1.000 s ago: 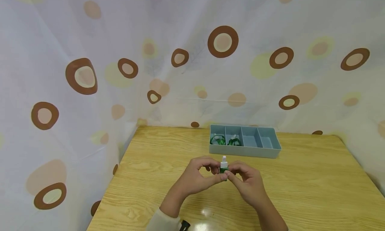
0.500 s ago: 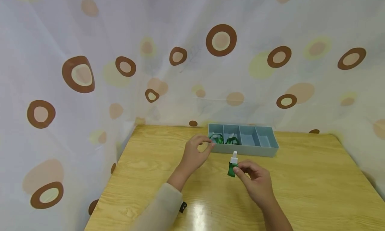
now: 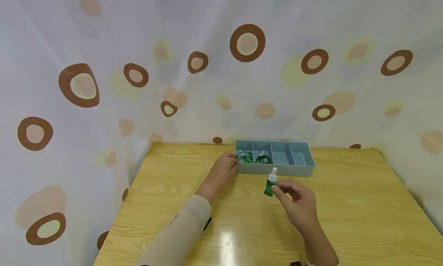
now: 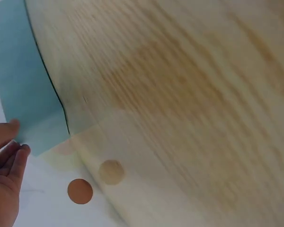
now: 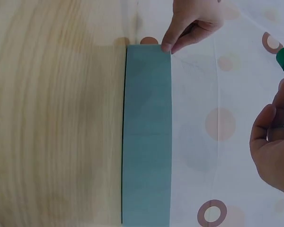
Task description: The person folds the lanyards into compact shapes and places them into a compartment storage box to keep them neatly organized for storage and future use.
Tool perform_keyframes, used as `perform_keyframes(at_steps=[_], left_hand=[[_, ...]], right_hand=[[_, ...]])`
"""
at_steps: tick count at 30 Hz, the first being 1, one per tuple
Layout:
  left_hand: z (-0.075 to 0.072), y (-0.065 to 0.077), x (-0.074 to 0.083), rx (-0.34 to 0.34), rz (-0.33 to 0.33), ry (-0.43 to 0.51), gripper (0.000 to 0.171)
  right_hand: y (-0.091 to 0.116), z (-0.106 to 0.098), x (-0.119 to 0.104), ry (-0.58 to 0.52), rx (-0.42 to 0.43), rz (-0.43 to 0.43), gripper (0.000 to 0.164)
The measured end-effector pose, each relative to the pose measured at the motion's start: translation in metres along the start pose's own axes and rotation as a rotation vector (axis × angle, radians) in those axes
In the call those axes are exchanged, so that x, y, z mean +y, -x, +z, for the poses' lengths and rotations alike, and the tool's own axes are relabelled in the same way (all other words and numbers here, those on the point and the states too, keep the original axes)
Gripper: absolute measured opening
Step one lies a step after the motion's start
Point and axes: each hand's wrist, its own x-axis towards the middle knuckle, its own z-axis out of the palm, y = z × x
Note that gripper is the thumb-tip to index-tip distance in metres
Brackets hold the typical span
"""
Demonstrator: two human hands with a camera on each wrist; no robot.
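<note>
In the head view, a grey-blue divided tray (image 3: 287,169) stands at the back of the table. My left hand (image 3: 220,173) is at its left end; in the right wrist view the thumb and fingers of that hand (image 5: 195,21) pinch the tray's corner. Above the table, in front of the tray, my right hand (image 3: 298,204) pinches a folded green ribbon (image 3: 269,188) topped with a white plastic clip (image 3: 273,176). A first green ribbon bundle (image 3: 245,157) lies in the leftmost compartment. Another green bundle (image 3: 263,158) with a white part occupies the compartment beside it.
The wooden table (image 3: 349,204) reaches to a patterned white curtain (image 3: 194,27) at the back and sides. Nothing shows in the tray's two right compartments. A small black object (image 3: 207,223) shows beside my left sleeve.
My left hand has let go of the green ribbon and moved forward and left to the tray's left end. The right hand, holding the ribbon, has moved slightly right and forward.
</note>
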Motion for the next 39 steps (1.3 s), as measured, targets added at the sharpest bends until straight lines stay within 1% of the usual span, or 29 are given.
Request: perform_keyframes(at_steps=[3,6,8,11,14,15,17,19,23,26,29,34,36,39], left_hand=[[0.001,-0.004,0.003,0.017,0.022,-0.087,0.014],[0.002,-0.006,0.006,0.012,0.019,-0.134,0.015],[0.001,-0.006,0.009,-0.004,0.010,-0.141,0.015],[0.000,-0.004,0.013,-0.024,0.000,-0.151,0.014],[-0.001,-0.002,0.015,-0.026,-0.010,-0.157,0.013],[-0.002,-0.001,0.015,-0.020,-0.011,-0.163,0.013],[-0.001,-0.001,0.014,-0.006,-0.008,-0.168,0.013],[-0.001,-0.001,0.014,0.002,-0.005,-0.169,0.014],[0.002,0.000,0.011,0.008,-0.005,-0.171,0.014],[0.003,0.002,0.008,0.009,-0.018,-0.173,0.015],[0.004,0.002,0.006,0.015,-0.030,-0.164,0.016],[0.006,-0.001,0.008,0.022,-0.035,-0.141,0.017],[0.006,-0.002,0.010,0.020,-0.044,-0.128,0.017],[0.005,-0.003,0.011,0.025,-0.050,-0.126,0.017]], right_hand=[[-0.008,-0.003,-0.001,0.067,0.042,0.021,0.014],[-0.017,-0.007,-0.002,0.160,0.094,0.029,0.012],[-0.023,-0.010,-0.001,0.233,0.135,0.025,0.011],[-0.032,-0.015,0.005,0.340,0.187,-0.002,0.009],[-0.045,-0.021,0.015,0.429,0.208,-0.021,0.003],[-0.051,-0.023,0.018,0.456,0.208,-0.021,0.004],[-0.063,-0.028,0.026,0.505,0.193,0.011,0.010],[-0.075,-0.033,0.033,0.555,0.163,0.064,0.015],[-0.096,-0.042,0.047,0.669,0.060,0.204,0.024],[-0.105,-0.045,0.057,0.728,-0.026,0.266,0.027],[-0.110,-0.046,0.063,0.750,-0.079,0.281,0.028],[-0.113,-0.047,0.066,0.784,-0.108,0.297,0.028],[-0.115,-0.049,0.069,0.825,-0.134,0.318,0.030],[-0.118,-0.050,0.074,0.913,-0.187,0.339,0.036]])
